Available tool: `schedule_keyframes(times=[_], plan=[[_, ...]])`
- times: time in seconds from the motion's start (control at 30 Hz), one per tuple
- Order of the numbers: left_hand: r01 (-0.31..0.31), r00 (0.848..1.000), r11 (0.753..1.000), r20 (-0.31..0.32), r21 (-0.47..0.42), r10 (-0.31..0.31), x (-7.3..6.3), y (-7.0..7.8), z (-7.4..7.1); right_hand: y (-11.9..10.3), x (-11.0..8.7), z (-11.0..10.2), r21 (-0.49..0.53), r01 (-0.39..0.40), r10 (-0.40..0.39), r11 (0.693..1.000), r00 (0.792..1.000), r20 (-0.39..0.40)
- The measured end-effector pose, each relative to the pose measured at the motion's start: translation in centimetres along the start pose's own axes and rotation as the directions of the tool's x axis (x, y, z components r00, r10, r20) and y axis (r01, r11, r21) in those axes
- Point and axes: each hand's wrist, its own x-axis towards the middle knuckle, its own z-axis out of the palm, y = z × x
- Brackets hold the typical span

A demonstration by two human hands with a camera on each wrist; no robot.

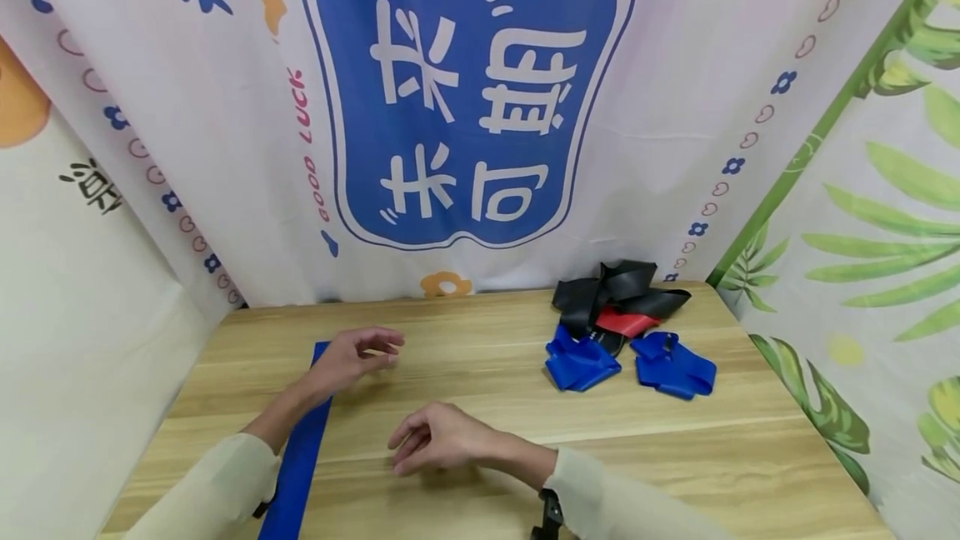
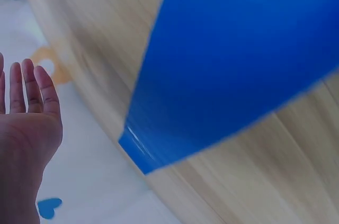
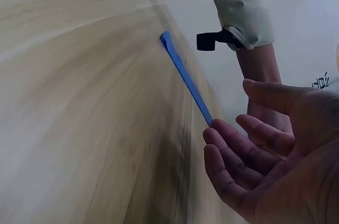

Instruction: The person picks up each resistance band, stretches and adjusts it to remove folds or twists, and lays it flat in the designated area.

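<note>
A long, flat blue band [image 1: 303,457], which looks like a stretch exercise band, lies lengthwise on the left part of the table in the head view. My left hand [image 1: 351,365] hovers over its far end, fingers loosely bent and holding nothing. The left wrist view shows the band [image 2: 212,75] spread flat, its end near the table edge, with the left hand [image 2: 32,134] apart from it. Right of the band, my right hand [image 1: 442,440] is held over the wood with relaxed, curved fingers. Nothing is in the right hand [image 3: 280,166] in its wrist view either.
At the back right of the wooden table [image 1: 465,357] lie a heap of black bands [image 1: 600,298] with a red piece [image 1: 626,323], and two folded blue bands [image 1: 581,365] in front. Printed cloth [image 1: 660,107] hangs behind the table and along its sides.
</note>
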Motion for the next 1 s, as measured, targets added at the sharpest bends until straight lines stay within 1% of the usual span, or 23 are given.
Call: schedule_keyframes(times=[0.13,0.27,0.47,0.53,0.73,0.9,1.0], plan=[[-0.016,1.0,1.0,0.022,0.021,0.016,0.1,0.6,1.3,0.3,-0.9,-0.8,-0.01,0.007,-0.007,1.0,1.0,0.01],[-0.045,0.997,0.999,0.059,0.018,0.043,0.1,1.0,2.2,0.7,-1.8,-1.7,-0.016,-0.013,0.013,1.0,1.0,-0.008],[-0.03,0.997,0.999,0.074,-0.018,0.031,-0.1,1.2,3.3,1.9,-3.3,-3.2,-0.089,-0.034,0.03,0.995,0.998,-0.052],[-0.037,0.996,0.999,0.082,-0.022,0.038,-0.1,1.3,3.7,2.3,-3.8,-3.8,-0.107,-0.04,0.034,0.993,0.998,-0.061],[-0.051,0.994,0.999,0.098,-0.018,0.053,0.0,1.8,5.0,3.3,-5.3,-5.6,-0.177,-0.05,0.028,0.983,0.992,-0.122],[-0.089,0.989,0.996,0.119,-0.012,0.09,0.2,2.2,6.3,3.5,-6.5,-7.0,-0.246,-0.061,0.017,0.967,0.984,-0.177],[-0.093,0.987,0.996,0.129,-0.015,0.094,0.2,2.4,7.1,3.5,-7.2,-7.7,-0.284,-0.066,0.007,0.956,0.979,-0.204]])
